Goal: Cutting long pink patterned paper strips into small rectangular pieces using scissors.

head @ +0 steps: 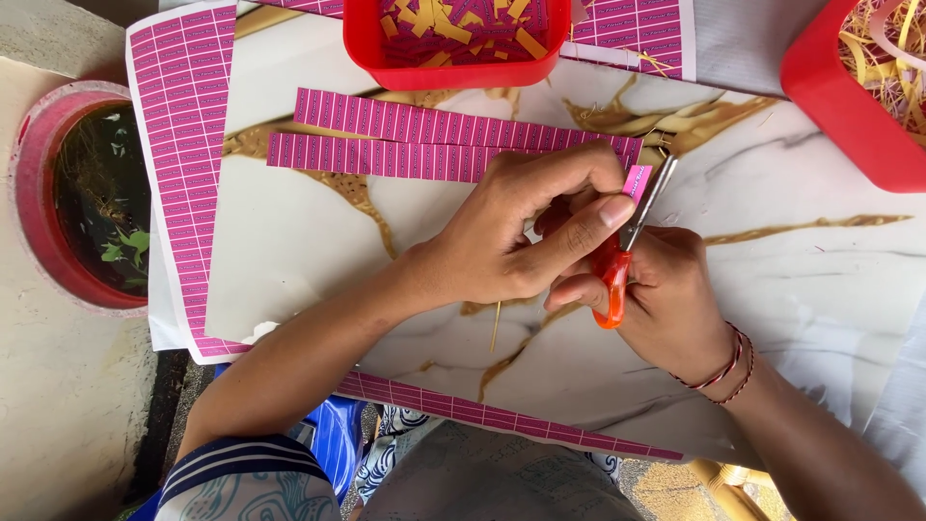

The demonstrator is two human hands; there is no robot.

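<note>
Together, the hands worked: the left hand (502, 236) pinched a pink label strip (439, 159), the right hand (666, 289) gripped orange-handled scissors (627, 246) over the marble worktop (309, 251).

Bare marble-patterned tabletop (289, 251) lies open left of the hands, and again to their right beneath the red basket (849, 106). Ahead, two pink label strips (424, 140) lie flat (no real barrier), but the red tray (449, 53) blocks the far edge. A pink label sheet (178, 145) covers the left margin.

Red thread bracelets (725, 370), striped sleeve (241, 463)
</note>
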